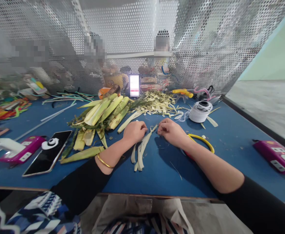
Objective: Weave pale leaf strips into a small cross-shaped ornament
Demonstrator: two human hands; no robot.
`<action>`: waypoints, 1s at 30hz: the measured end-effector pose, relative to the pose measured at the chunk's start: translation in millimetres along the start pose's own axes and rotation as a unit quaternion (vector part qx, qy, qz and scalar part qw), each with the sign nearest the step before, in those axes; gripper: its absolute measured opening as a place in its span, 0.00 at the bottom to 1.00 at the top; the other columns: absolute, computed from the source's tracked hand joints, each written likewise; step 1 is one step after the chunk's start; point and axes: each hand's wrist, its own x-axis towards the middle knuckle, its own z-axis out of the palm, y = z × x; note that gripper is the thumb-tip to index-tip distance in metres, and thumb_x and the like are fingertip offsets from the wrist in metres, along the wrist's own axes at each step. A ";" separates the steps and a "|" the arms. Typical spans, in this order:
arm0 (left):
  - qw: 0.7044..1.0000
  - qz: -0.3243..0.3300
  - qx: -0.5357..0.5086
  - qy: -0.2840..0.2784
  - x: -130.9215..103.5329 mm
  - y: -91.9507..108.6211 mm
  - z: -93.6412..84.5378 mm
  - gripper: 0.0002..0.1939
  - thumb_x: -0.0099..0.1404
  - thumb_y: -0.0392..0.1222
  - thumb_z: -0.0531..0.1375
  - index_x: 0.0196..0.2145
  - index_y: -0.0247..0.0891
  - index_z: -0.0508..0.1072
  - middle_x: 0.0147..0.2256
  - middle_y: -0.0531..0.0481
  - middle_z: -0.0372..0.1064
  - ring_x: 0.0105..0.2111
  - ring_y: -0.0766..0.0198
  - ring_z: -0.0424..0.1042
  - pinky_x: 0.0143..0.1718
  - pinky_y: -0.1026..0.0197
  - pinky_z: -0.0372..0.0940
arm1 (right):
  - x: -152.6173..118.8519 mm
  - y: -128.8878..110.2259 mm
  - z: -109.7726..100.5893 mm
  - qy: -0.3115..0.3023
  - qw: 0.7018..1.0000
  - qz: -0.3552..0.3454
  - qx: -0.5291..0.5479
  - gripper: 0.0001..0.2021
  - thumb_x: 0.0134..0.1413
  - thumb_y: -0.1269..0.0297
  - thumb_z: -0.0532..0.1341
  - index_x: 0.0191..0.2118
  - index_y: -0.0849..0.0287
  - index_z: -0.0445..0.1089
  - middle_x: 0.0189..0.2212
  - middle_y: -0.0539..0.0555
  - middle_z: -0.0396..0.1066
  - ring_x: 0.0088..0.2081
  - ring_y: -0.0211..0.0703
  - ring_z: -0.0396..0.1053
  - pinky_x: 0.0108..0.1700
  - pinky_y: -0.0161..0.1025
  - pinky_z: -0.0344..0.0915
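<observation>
My left hand (135,130) is closed just left of a small bundle of pale husk strips (143,148), which lies on the blue table between my hands. My right hand (171,131) is closed just right of the strips' tied-looking upper end. Whatever the fingertips of either hand hold is too small to make out. Behind and left of my left hand is a pile of green-yellow corn husks (105,112). Shredded husk pieces (157,102) lie heaped beyond both hands.
A white thread spool (199,112) and a yellow-handled tool (204,143) are at the right. Purple power strips (25,149) lie at both sides. A black phone (47,156) lies at the left. Perforated metal sheeting (132,32) stands behind the blue table (152,185).
</observation>
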 end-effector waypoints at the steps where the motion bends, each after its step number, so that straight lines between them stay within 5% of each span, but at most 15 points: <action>1: 1.000 -0.001 0.003 -0.001 0.4 -0.3 0.0 0.09 0.61 0.41 0.57 0.29 0.40 0.77 0.30 0.48 0.76 0.33 0.59 0.71 0.30 0.62 0.57 | -0.4 -0.7 -1.7 -0.001 1.000 -0.009 -0.005 0.07 0.46 0.76 0.60 0.23 0.58 0.69 0.35 0.53 0.69 0.36 0.39 0.66 0.38 0.35 0.61; 6: 1.000 0.007 0.005 -0.010 0.7 -1.2 1.0 0.10 0.61 0.41 0.57 0.30 0.39 0.78 0.30 0.46 0.76 0.33 0.57 0.71 0.32 0.61 0.58 | 0.2 -3.1 -0.1 -0.038 0.996 -0.010 0.081 0.06 0.48 0.71 0.60 0.22 0.58 0.66 0.30 0.51 0.68 0.31 0.38 0.66 0.36 0.36 0.61; 11: 1.000 0.009 0.004 -0.017 -0.9 0.2 0.6 0.09 0.60 0.40 0.56 0.29 0.39 0.77 0.30 0.46 0.75 0.33 0.57 0.71 0.32 0.61 0.57 | 1.5 -4.0 11.6 -0.056 0.968 -0.040 0.240 0.08 0.51 0.66 0.58 0.23 0.58 0.65 0.31 0.53 0.73 0.41 0.43 0.70 0.41 0.37 0.63; 18: 0.995 -0.001 -0.094 -0.019 3.1 -2.8 2.4 0.12 0.61 0.43 0.56 0.23 0.38 0.70 0.25 0.49 0.70 0.28 0.61 0.66 0.29 0.62 0.55 | 6.0 7.4 15.7 -0.075 0.969 0.022 0.233 0.05 0.52 0.66 0.58 0.27 0.58 0.66 0.22 0.48 0.71 0.27 0.38 0.71 0.34 0.35 0.63; 21: 0.965 -0.036 -0.260 -0.017 3.7 -1.4 7.4 0.10 0.59 0.40 0.57 0.22 0.37 0.67 0.21 0.54 0.65 0.24 0.66 0.63 0.26 0.65 0.55 | 7.5 11.2 16.9 -0.076 0.969 0.020 0.234 0.04 0.51 0.68 0.57 0.27 0.57 0.66 0.23 0.48 0.72 0.28 0.38 0.71 0.35 0.35 0.63; 25: 0.882 -0.081 -0.457 -0.082 0.4 5.1 10.4 0.08 0.60 0.38 0.56 0.23 0.37 0.65 0.16 0.58 0.58 0.18 0.72 0.56 0.21 0.68 0.51 | 7.6 11.8 18.4 -0.080 0.965 0.019 0.248 0.04 0.51 0.68 0.58 0.27 0.57 0.66 0.23 0.48 0.72 0.29 0.39 0.71 0.35 0.35 0.64; 30: 0.852 -0.092 -0.503 -0.109 -1.9 7.8 7.1 0.09 0.64 0.40 0.55 0.26 0.37 0.63 0.17 0.57 0.60 0.16 0.73 0.58 0.20 0.69 0.53 | 7.1 10.7 17.7 -0.086 0.963 0.018 0.255 0.04 0.51 0.67 0.58 0.26 0.57 0.65 0.23 0.48 0.73 0.29 0.38 0.71 0.36 0.35 0.63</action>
